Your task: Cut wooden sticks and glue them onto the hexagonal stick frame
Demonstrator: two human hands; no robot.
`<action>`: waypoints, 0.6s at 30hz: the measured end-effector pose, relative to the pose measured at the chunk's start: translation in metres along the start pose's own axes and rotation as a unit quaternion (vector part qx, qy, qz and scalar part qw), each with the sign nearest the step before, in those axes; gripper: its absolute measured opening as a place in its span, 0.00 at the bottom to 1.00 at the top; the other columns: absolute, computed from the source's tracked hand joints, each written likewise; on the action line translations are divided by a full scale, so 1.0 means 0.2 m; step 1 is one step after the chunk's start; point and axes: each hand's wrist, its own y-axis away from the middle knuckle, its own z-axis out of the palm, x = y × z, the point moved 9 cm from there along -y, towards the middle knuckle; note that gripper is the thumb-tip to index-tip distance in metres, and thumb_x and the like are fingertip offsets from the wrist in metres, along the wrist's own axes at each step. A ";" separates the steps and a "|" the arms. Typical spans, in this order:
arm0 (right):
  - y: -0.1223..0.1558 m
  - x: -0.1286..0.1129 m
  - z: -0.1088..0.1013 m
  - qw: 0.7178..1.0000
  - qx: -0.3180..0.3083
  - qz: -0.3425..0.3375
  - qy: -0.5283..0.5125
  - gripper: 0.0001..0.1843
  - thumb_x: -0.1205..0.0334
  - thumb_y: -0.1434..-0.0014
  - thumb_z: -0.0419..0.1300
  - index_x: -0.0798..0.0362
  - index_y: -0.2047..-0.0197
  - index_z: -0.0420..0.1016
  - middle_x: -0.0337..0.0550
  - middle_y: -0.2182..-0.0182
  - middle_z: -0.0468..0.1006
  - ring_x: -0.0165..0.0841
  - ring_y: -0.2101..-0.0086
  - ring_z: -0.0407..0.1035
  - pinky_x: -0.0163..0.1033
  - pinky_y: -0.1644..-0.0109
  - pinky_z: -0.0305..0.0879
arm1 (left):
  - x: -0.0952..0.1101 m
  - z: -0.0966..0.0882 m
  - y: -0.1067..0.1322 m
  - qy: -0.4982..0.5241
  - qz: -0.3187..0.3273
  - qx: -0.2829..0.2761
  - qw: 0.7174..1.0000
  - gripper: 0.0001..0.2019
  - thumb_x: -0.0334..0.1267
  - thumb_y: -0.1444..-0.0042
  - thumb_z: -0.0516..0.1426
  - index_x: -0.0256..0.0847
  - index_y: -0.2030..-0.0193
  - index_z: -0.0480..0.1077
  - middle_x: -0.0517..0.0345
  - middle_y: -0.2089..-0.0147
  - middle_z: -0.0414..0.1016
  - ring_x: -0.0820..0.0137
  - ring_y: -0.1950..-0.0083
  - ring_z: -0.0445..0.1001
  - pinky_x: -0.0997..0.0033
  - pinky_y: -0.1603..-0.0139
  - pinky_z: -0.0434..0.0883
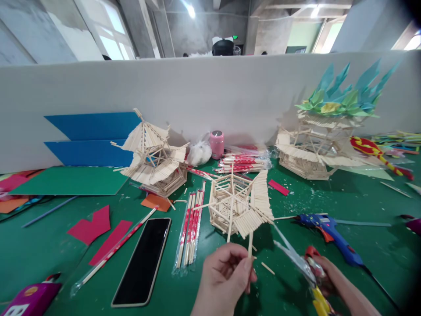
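Between the thumb and fingers of my left hand (pixel 226 274) is a wooden chopstick (pixel 250 246), held upright at the near edge of a partly roofed stick frame (pixel 230 202). Slats cover the right and front right of that frame's top; spokes meet at its centre. My right hand (pixel 329 272) grips scissors (pixel 301 261) with red and yellow handles. Their blades are spread and point up and left, towards the frame. A short cut piece of stick (pixel 268 268) lies between both hands. Wrapped chopsticks (pixel 190 228) lie left of the frame.
A blue glue gun (pixel 332 235) lies at the right, its cord trailing forward. A phone (pixel 143 261) is left of my left hand. Behind stand a stick pavilion (pixel 154 158), a pink jar (pixel 216 144) and another stick model (pixel 309 153) topped with folded paper.
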 end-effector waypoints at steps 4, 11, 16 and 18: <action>-0.11 -0.03 0.12 0.997 0.017 -0.039 -0.064 0.18 0.58 0.46 0.52 0.49 0.85 0.67 0.32 0.94 0.62 0.25 0.93 0.56 0.30 0.93 0.51 | 0.08 0.01 0.01 -0.067 0.062 -0.005 0.996 0.09 0.42 0.57 0.62 0.37 0.78 0.73 0.60 0.81 0.67 0.77 0.80 0.61 0.78 0.79 0.58; 0.01 -0.10 0.19 0.997 0.012 -0.039 -0.064 0.10 0.58 0.41 0.51 0.54 0.61 0.69 0.40 0.66 0.73 0.27 0.71 0.68 0.36 0.69 0.68 | 0.14 0.04 0.01 -0.113 0.122 -0.049 0.985 0.05 0.38 0.56 0.61 0.40 0.77 0.75 0.57 0.77 0.68 0.72 0.75 0.64 0.75 0.74 0.60; 0.07 -0.13 0.21 0.998 -0.005 -0.030 -0.061 0.12 0.58 0.41 0.51 0.52 0.54 0.66 0.43 0.55 0.69 0.32 0.61 0.67 0.43 0.59 0.67 | 0.16 0.05 0.01 -0.129 0.137 -0.059 0.980 0.04 0.36 0.56 0.61 0.41 0.75 0.76 0.55 0.76 0.70 0.70 0.75 0.65 0.74 0.74 0.60; 0.07 -0.14 0.23 0.998 -0.016 -0.024 -0.059 0.12 0.58 0.41 0.51 0.52 0.54 0.66 0.43 0.55 0.69 0.33 0.61 0.67 0.43 0.59 0.67 | 0.16 0.05 0.01 -0.129 0.136 -0.061 0.980 0.03 0.36 0.56 0.61 0.41 0.76 0.76 0.55 0.76 0.70 0.70 0.75 0.65 0.74 0.74 0.60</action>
